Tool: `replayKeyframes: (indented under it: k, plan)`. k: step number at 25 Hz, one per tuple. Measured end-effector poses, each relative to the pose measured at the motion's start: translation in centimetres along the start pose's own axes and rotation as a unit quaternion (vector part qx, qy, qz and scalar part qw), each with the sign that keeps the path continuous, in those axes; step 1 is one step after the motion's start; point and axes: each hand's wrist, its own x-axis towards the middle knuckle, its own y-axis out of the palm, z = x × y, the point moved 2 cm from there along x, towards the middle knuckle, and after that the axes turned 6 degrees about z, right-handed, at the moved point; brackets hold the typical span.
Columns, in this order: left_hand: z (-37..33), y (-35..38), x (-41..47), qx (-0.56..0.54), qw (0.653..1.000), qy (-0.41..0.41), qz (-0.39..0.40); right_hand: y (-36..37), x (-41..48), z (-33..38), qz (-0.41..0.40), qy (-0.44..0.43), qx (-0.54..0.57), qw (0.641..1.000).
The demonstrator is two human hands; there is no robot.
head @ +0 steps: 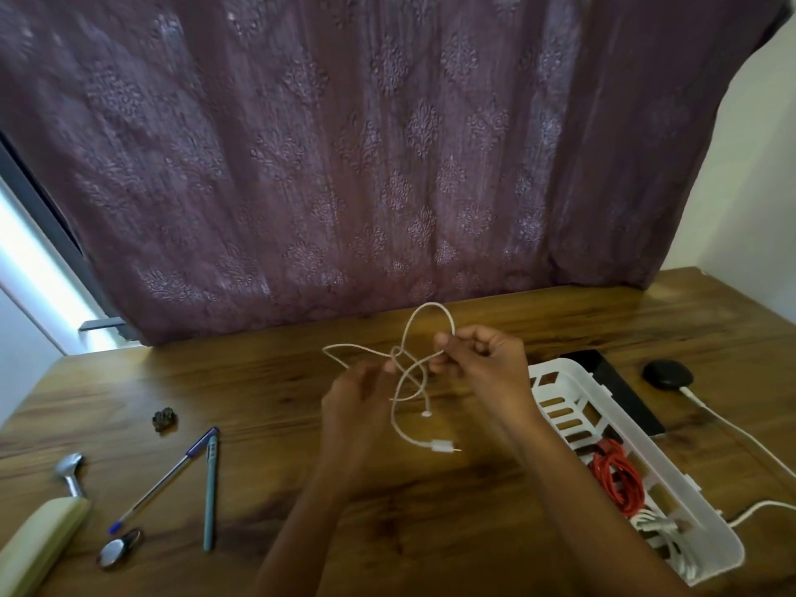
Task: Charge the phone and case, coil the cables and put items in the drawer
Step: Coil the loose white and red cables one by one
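A thin white cable (402, 407) hangs in loose tangled loops above the middle of the wooden table (258, 381). My right hand (478, 359) pinches the top loop of it. My left hand (357, 394) pinches the crossing of the loops lower left. The cable's plug end (443, 446) dangles just over the table. A white slotted basket (573, 407) stands at the right with a coiled red cable (616, 476) and a coiled white cable (654, 527) inside. Behind the basket lies a black phone (611, 381). A black round case (667, 373) sits further right with a white cord (741, 437) plugged in.
On the left of the table lie two pens (189, 471), a small dark clip (165, 419), a metal-headed tool with a cream handle (47, 527) and a small oval metal object (118, 549). A purple patterned curtain (344, 144) hangs behind the table's far edge.
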Motion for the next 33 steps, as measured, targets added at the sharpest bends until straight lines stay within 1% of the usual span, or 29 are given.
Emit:
replayKeyframes:
  k: [1,2,3,4,6,9,10,11,12,14,16,17,18,19,20,23,24,25,26,27,29,31,32,33]
  plan:
    - [0.0,0.4,-0.1,-0.081,0.991,-0.079,0.068,0.1,0.2,0.4,-0.008,-0.01,0.006,1.0]
    - [-0.3,0.7,-0.4,-0.179,0.965,-0.144,0.127,0.1,0.4,0.8,-0.017,-0.022,0.007,1.0]
    - [-0.8,0.7,-0.5,-0.266,0.932,-0.181,0.164,0.0,0.7,1.1,-0.028,-0.034,0.004,0.999]
    - [-1.3,0.6,-0.5,-0.321,0.909,-0.19,0.186,-0.1,1.0,1.5,-0.038,-0.044,0.001,0.998]
    - [-2.2,0.1,-0.2,-0.375,0.887,-0.167,0.212,-0.5,1.7,2.1,-0.057,-0.063,0.002,0.996]
    - [-3.9,-0.3,0.6,-0.419,0.872,-0.112,0.226,-1.3,2.9,3.0,-0.114,-0.088,-0.004,0.99]
    - [-4.7,-0.4,1.0,-0.427,0.871,-0.096,0.224,-1.7,3.2,3.4,-0.132,-0.096,-0.026,0.986]
    - [-5.7,-0.4,1.4,-0.426,0.874,-0.076,0.221,-2.0,3.5,3.8,-0.145,-0.104,-0.072,0.981]
    - [-6.7,-0.4,1.8,-0.42,0.878,-0.056,0.222,-2.1,3.8,4.3,-0.147,-0.111,-0.145,0.972]
    - [-9.1,-0.5,2.7,-0.42,0.879,-0.018,0.228,-2.2,4.4,5.4,-0.115,-0.139,-0.315,0.932]
    - [-11.4,-0.5,3.9,-0.433,0.873,0.01,0.223,-2.0,4.8,5.8,-0.078,-0.146,-0.448,0.879]
    - [-12.4,-0.5,4.6,-0.44,0.871,0.02,0.218,-2.1,5.0,5.6,-0.072,-0.152,-0.499,0.85]
    - [-13.4,-0.6,5.2,-0.444,0.869,0.032,0.214,-2.0,5.2,5.6,-0.073,-0.165,-0.528,0.83]
    - [-14.6,-0.7,5.9,-0.445,0.869,0.049,0.21,-1.9,5.5,5.7,-0.073,-0.182,-0.53,0.825]
    - [-15.8,-0.6,6.5,-0.445,0.869,0.065,0.205,-1.7,5.6,6.0,-0.065,-0.198,-0.501,0.84]
    - [-19.1,-0.6,7.9,-0.465,0.859,0.109,0.185,-1.1,6.1,7.5,-0.023,-0.226,-0.316,0.921]
    - [-19.9,-0.5,8.3,-0.475,0.854,0.121,0.177,-0.8,6.1,8.1,-0.006,-0.227,-0.267,0.937]
    - [-20.5,-0.4,8.5,-0.481,0.849,0.132,0.172,-0.5,5.9,8.6,0.006,-0.234,-0.243,0.941]
    - [-20.8,-0.2,8.7,-0.481,0.848,0.145,0.168,-0.2,5.8,9.0,0.009,-0.256,-0.247,0.935]
    - [-20.8,0.0,8.8,-0.472,0.852,0.159,0.163,-0.1,5.6,9.3,0.0,-0.291,-0.273,0.917]
    - [-20.5,0.6,8.9,-0.437,0.868,0.188,0.144,-0.1,5.6,9.6,-0.012,-0.36,-0.339,0.869]
    - [-19.9,1.1,8.8,-0.383,0.889,0.216,0.128,-0.2,5.3,10.0,-0.012,-0.396,-0.39,0.832]
    - [-19.7,1.4,8.7,-0.344,0.902,0.232,0.122,-0.4,5.0,10.4,-0.022,-0.42,-0.419,0.805]
    - [-19.5,1.7,8.4,-0.3,0.914,0.246,0.119,-0.6,4.7,11.0,-0.038,-0.452,-0.45,0.769]
